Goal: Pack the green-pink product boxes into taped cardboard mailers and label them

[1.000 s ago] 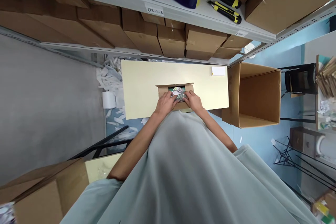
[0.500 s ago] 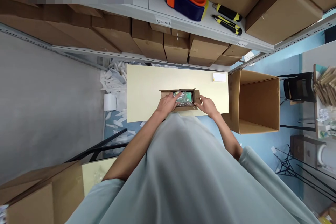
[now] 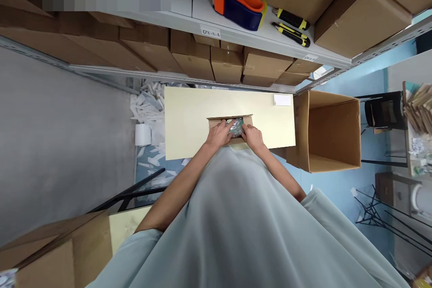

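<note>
A small open cardboard box [image 3: 229, 117] lies on the pale yellow tabletop in front of me, with its flaps folded out. Inside it sits a package in clear bubble wrap [image 3: 236, 128], with a little green showing through. My left hand [image 3: 218, 134] reaches over the box's left end, its fingers closed on the package's left side. From the other end my right hand [image 3: 252, 136] grips the package's right side with bent fingers. The fingertips of both hands are partly hidden in the wrap.
A white label or small box [image 3: 282, 100] lies at the table's back right corner. Beside the table's right end stands a large open carton [image 3: 334, 130]. A shelf above holds a tape dispenser [image 3: 239, 6], two utility knives [image 3: 290, 27] and cartons. White paper scraps [image 3: 148, 103] lie left.
My right hand has moved left, from the box's right flap onto the bubble-wrapped package. My left hand stays at the left end. Less of the green shows now.
</note>
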Available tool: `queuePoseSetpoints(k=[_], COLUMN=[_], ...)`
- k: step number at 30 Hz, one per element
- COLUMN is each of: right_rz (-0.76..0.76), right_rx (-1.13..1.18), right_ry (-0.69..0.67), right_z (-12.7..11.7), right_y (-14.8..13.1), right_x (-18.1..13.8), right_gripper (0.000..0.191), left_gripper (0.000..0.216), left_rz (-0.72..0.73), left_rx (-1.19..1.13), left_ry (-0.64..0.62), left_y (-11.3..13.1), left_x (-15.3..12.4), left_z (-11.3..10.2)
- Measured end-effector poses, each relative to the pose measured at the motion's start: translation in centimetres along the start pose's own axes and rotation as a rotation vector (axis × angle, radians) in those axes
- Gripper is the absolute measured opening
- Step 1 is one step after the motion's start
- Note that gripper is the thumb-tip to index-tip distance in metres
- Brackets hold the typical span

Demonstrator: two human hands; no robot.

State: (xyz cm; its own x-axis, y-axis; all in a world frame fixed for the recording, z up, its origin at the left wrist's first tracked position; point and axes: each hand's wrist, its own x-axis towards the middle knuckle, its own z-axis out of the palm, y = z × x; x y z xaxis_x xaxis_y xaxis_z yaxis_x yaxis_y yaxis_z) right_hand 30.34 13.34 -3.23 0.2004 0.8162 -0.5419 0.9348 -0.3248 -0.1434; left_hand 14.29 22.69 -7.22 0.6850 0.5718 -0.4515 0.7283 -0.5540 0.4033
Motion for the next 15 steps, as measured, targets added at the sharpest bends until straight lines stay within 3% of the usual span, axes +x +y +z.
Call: queuePoseSetpoints(k=[4, 8, 11, 15], right_rz=[0.05, 0.058, -0.015, -0.151], right_rx=[-0.053, 0.005, 0.162, 0.468], right_ry=[0.002, 0.064, 0.138, 0.164], right_z=[0.2, 0.9, 1.7, 3.2], right_y=[-0.8, 0.5, 2.9, 5.5], right_x=[0.0, -1.0, -1.6, -1.1], right_gripper=[0.036, 0.032, 0.034, 0.061], left_gripper=[0.068, 0.065, 0.057, 0.046], left_rz=[-0.091, -0.177, -0.17, -0.152], left_rx=[-0.103, -0.111, -0.102, -0.085], left_ry=[0.086, 0.125, 0.131, 0.127], left_y=[1.3, 3.1, 3.8, 4.0], left_x=[0.0, 0.5, 1.1, 1.7], left_z=[0.2, 0.4, 0.7, 1.2])
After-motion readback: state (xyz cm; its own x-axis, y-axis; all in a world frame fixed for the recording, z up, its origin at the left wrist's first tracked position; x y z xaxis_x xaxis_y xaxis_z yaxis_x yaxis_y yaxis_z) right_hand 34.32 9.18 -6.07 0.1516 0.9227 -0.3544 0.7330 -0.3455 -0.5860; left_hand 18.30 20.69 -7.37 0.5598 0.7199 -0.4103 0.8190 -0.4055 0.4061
